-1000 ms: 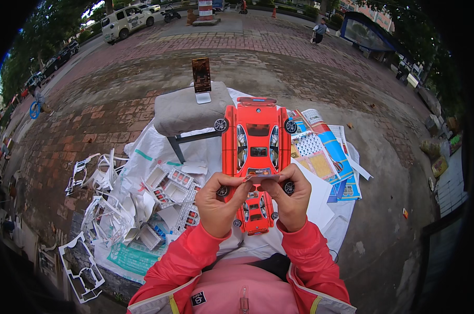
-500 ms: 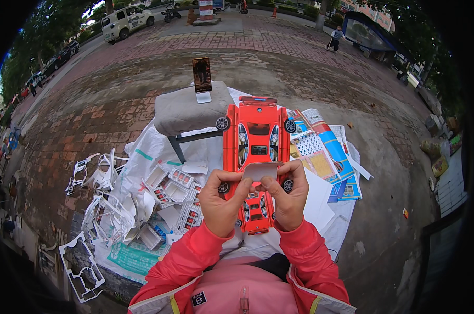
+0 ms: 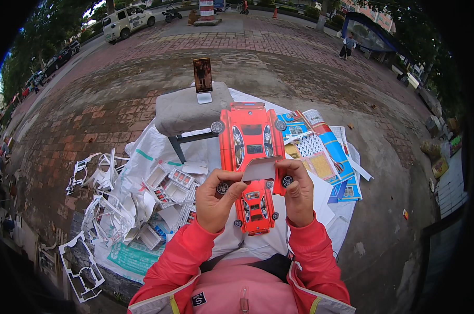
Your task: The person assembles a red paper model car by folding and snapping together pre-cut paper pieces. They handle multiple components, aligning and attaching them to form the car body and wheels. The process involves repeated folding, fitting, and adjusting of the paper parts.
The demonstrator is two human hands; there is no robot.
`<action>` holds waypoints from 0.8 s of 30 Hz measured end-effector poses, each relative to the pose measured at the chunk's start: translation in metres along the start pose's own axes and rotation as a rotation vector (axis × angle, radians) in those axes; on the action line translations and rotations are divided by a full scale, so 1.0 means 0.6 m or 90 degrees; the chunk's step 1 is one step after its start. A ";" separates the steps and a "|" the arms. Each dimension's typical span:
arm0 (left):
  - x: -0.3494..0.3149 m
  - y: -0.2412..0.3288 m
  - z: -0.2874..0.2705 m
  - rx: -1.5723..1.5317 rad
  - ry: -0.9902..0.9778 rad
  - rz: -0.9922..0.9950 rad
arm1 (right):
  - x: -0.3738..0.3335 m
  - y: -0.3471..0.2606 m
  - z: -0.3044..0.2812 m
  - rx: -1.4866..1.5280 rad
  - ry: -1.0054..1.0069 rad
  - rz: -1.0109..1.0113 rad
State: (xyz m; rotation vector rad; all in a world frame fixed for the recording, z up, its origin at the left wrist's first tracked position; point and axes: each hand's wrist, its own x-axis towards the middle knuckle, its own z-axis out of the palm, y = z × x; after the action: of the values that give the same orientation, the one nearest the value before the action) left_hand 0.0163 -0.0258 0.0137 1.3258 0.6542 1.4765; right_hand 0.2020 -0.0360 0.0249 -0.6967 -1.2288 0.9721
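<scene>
A large red printed paper car cutout (image 3: 252,133) with grey wheels along its sides is in front of me, held between both hands. A grey-white flap (image 3: 260,168) is folded up at its near end. My left hand (image 3: 216,201) pinches the left end of this fold between thumb and fingers. My right hand (image 3: 298,193) grips the right edge, its fingers behind the card and its thumb bent near a wheel. Below the flap, a smaller red paper car (image 3: 255,209) lies over my lap; whether it joins the large one is hidden.
White paper offcuts and small printed card pieces (image 3: 166,191) heap at the left on a white sack (image 3: 143,149). Colourful printed sheets (image 3: 320,152) lie at the right. A grey padded stool (image 3: 187,107) bears a phone on a stand (image 3: 203,76). A person (image 3: 347,46) walks farther off.
The large car cutout has shifted slightly left and its far end has come down nearer. My right thumb has moved off the flap, baring more of the small car. The distant person has moved right.
</scene>
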 end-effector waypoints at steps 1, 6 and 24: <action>-0.002 -0.001 -0.007 0.007 -0.012 0.006 | 0.004 -0.002 -0.007 0.025 -0.035 -0.053; 0.008 -0.008 -0.031 0.116 -0.131 0.090 | 0.011 -0.021 -0.013 0.027 0.010 0.077; 0.027 0.028 -0.019 0.017 -0.188 -0.102 | 0.008 -0.033 -0.003 -0.110 -0.165 0.095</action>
State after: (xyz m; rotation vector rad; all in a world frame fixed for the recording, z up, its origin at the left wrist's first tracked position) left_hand 0.0018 -0.0145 0.0323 1.4422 0.5737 1.1185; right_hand 0.2085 -0.0405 0.0438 -0.8255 -1.5186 1.1132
